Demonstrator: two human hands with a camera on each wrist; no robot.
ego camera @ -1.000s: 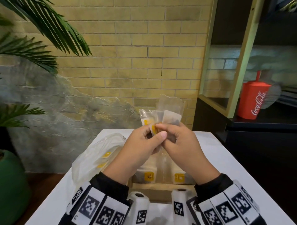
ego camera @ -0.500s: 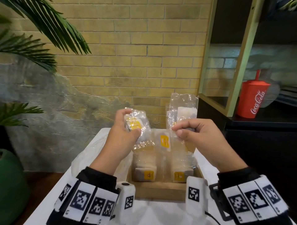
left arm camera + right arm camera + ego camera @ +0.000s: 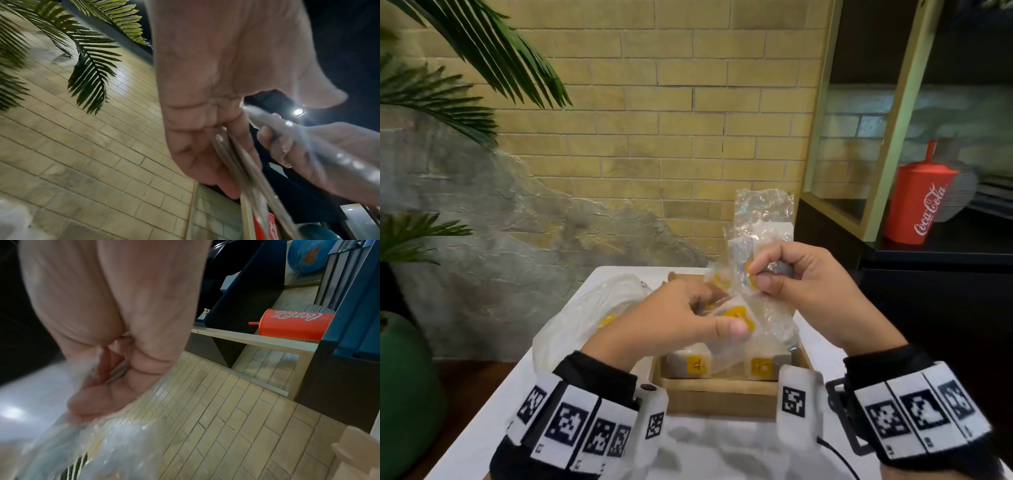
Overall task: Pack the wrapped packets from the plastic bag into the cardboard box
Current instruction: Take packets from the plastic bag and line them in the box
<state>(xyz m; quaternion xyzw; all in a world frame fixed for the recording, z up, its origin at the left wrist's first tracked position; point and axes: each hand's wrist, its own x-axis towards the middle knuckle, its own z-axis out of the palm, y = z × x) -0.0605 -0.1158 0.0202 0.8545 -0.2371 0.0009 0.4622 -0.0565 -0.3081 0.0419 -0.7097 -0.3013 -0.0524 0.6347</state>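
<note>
While the cardboard box (image 3: 722, 394) on the white table (image 3: 822, 349) already holds at least two packets (image 3: 690, 365) at its near wall, we judge packing partly done: the plastic bag (image 3: 585, 318) left of the box shows more yellow labels. Head view: our left hand (image 3: 664, 322) pinches one packet (image 3: 732, 317) above the box; our right hand (image 3: 804, 291) pinches another. Left wrist view: fingers (image 3: 205, 154) curled on film. Right wrist view: fingers (image 3: 107, 391) closed on wrapper; brick wall, shelf, red cup (image 3: 292, 326).
</note>
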